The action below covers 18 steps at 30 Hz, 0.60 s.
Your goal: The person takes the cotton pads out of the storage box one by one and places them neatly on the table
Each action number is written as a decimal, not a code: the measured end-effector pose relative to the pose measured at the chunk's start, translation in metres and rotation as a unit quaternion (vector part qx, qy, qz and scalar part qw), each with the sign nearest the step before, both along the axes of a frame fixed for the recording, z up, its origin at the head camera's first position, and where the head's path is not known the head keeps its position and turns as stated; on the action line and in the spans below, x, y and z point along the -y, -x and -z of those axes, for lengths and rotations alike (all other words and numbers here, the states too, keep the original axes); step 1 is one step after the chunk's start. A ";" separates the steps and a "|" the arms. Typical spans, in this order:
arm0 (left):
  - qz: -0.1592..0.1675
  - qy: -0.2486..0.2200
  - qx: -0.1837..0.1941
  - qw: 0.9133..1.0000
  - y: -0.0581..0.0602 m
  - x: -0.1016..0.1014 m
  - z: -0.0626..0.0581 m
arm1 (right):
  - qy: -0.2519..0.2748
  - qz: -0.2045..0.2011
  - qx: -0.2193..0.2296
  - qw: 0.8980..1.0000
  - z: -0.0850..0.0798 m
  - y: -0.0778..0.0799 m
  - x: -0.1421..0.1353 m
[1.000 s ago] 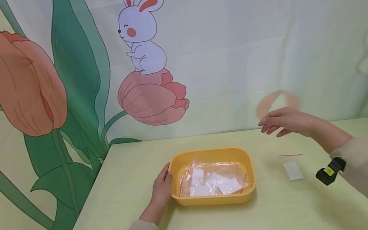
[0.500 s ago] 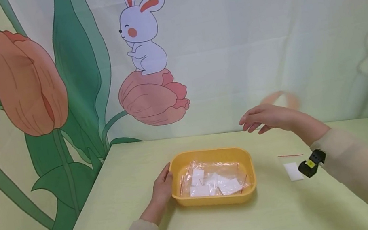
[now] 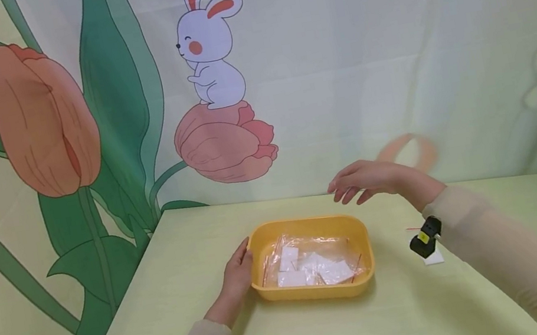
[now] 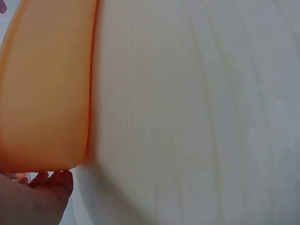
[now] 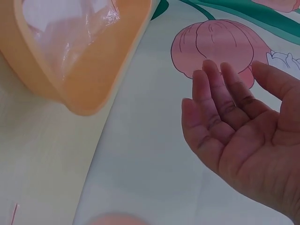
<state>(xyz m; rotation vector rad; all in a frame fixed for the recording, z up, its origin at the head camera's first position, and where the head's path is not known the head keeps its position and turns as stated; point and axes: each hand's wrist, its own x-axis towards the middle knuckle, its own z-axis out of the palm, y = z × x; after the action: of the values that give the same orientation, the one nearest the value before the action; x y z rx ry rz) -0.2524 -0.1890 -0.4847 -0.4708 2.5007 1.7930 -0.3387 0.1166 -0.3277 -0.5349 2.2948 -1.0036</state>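
Observation:
A yellow plastic basin [image 3: 317, 292] sits on the table, holding several clear zip bags [image 3: 330, 243] with red seal lines and white cards [image 3: 292, 279] inside. My left hand [image 3: 236, 275] holds the basin at its left end; in the left wrist view its fingers [image 4: 58, 185] lie against the orange-looking wall. Above the table's far edge, beyond the basin's right rear corner, my right hand [image 3: 365, 179] hovers in the air. Its palm [image 5: 258, 140] faces the right wrist camera, fingers loosely bent and apart, with nothing in them.
Right of the basin lies another clear bag with a white card [image 3: 433, 259] and a red line, partly covered by my right wrist camera [image 3: 424, 239]. A curtain [image 3: 315, 63] printed with tulips and a rabbit hangs behind the table [image 3: 193, 228].
My right hand has moved left through the air, from above the bag on the right toward the basin's rear corner. The left hand and the basin have stayed in place.

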 end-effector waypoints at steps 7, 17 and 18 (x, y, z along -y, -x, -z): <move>0.003 0.005 -0.005 1.000 -0.001 0.000 0.000 | -0.006 -0.013 0.021 1.000 0.006 0.005 0.017; 0.003 0.006 -0.004 1.000 -0.001 0.001 -0.001 | -0.026 -0.048 0.057 0.997 0.015 0.013 0.034; 0.003 0.005 -0.005 1.000 -0.001 0.001 -0.001 | -0.027 -0.049 0.063 0.996 0.016 0.014 0.036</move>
<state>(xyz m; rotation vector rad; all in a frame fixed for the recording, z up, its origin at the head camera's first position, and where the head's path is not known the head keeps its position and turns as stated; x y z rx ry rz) -0.2514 -0.1895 -0.4835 -0.4546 2.5169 1.7848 -0.3530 0.0810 -0.3433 -0.5415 2.1563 -0.8985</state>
